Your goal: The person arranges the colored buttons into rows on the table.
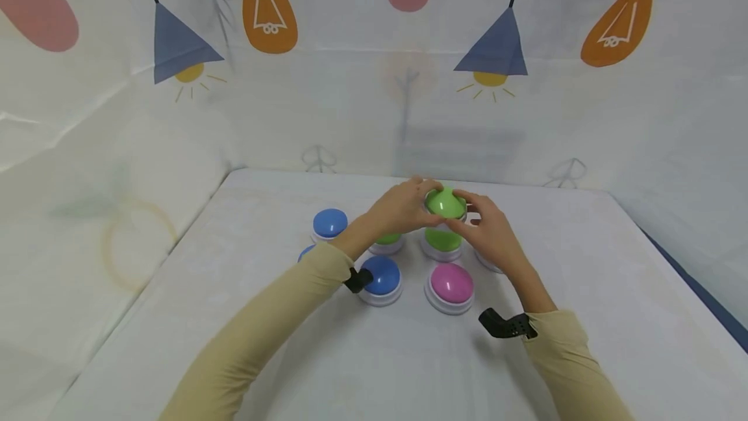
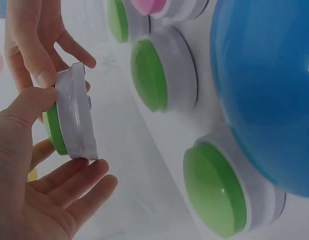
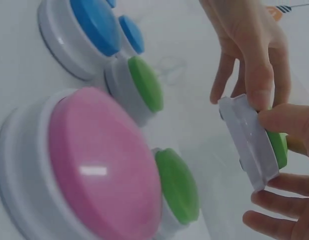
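A green dome push button (image 1: 446,203) with a white base is held above the table between both hands. The left hand (image 1: 403,205) grips its left side, thumb and fingers at the rim, as the left wrist view shows on the base (image 2: 74,112). From the other side the right hand (image 1: 487,229) pinches the same button, its thumb beside the left thumb in the right wrist view. Directly below stands another green push button (image 1: 443,240) on the table. A further green push button (image 1: 388,239) is partly covered by the left wrist.
Nearer on the white table (image 1: 362,362) stand a blue push button (image 1: 382,276) and a pink push button (image 1: 451,283). Farther left is another blue push button (image 1: 330,223). A white button base (image 1: 489,264) shows partly beneath the right hand. Printed curtains (image 1: 362,96) enclose the table.
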A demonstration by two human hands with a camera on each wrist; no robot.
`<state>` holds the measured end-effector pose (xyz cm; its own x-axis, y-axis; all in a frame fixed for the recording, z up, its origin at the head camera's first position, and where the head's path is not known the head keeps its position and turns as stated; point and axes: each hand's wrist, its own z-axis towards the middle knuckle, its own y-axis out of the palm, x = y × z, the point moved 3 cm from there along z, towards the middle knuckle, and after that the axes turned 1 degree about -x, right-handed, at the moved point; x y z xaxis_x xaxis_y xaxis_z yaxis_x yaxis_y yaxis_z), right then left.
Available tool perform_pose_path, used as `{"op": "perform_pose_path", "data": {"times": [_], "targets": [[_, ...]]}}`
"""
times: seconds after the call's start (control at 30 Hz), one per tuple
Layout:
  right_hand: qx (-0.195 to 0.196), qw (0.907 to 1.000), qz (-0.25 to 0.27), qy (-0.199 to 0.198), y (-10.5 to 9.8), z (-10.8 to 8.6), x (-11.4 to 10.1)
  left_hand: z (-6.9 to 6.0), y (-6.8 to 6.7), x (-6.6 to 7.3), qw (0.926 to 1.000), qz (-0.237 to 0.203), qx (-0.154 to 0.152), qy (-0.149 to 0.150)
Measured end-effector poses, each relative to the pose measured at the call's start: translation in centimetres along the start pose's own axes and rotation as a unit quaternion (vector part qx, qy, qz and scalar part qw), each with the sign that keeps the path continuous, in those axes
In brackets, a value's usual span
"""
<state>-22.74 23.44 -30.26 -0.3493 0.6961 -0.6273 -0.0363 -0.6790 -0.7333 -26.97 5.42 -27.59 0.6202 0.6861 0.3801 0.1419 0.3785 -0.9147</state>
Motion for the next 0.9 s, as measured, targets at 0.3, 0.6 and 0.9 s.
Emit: {"op": "perform_pose_path", "data": {"times": [0.3, 0.6, 0.9], "targets": [[0.007, 0.9998, -0.015, 0.008, -0.5, -2.6, 0.2, -0.6, 1.7, 1.1, 0.9998, -0.003, -0.002, 0.018], [0.021, 0.9996, -0.017, 0.000, -1.5, -5.2, 0.9, -1.2, 3.1, 3.0, 0.9989, -0.019, 0.019, 0.038], [0.038, 0.9977, -0.055, -0.013, -2.7, -7.9, 1.7, -0.8, 5.2, 5.3, 0.9993, -0.011, 0.001, 0.036]]}}
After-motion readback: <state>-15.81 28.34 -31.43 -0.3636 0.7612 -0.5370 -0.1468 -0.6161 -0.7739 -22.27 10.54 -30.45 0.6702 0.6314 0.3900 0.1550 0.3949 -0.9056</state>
